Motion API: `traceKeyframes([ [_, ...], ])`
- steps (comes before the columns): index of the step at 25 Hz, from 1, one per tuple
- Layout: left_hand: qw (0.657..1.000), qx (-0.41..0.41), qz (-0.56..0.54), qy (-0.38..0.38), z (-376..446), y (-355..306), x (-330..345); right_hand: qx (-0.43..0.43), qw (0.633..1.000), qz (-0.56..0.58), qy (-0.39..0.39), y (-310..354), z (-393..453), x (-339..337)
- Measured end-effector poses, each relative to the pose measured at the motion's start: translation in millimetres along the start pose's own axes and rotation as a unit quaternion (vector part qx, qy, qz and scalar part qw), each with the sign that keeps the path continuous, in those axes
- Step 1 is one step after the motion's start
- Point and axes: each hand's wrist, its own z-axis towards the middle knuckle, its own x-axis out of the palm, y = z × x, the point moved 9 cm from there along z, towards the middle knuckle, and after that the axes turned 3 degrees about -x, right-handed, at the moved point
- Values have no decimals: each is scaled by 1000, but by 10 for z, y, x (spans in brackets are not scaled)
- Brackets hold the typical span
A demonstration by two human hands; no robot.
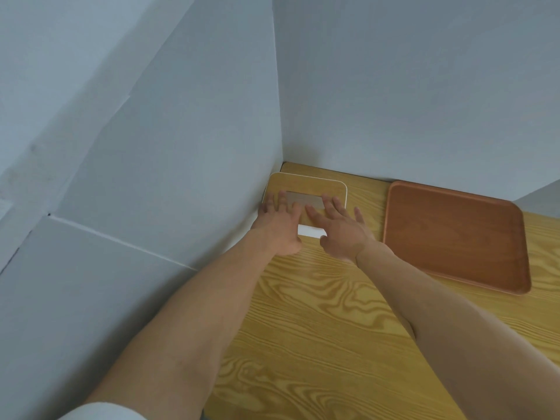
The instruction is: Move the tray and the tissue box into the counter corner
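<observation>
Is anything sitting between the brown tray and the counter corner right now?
Yes. The tissue box sits in the corner with both hands on it, left of the tray. Only bare counter separates them.

Head view. Tissue box (306, 189), white-sided with a wood-grain lid, sits on the counter (318, 313) in the corner formed by two grey walls (409, 86), its left edge against the left wall. Left hand (277, 227) and right hand (341, 230) lie flat on the box top, fingers spread, thumbs at its near face. A brown wooden tray (454, 234) lies flat to the right, apart from the box, against the rear wall.
</observation>
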Motion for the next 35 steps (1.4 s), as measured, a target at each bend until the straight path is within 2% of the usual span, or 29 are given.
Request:
traceKeyframes([
  [16,1000,14,8,-12,509,6,-304,16,999,5,-30,-269,417,-249],
  [27,998,13,8,-53,787,8,-407,7,998,8,-61,-367,620,-388],
  [35,999,7,-2,-34,762,6,-420,11,998,-36,-57,-324,624,-445],
])
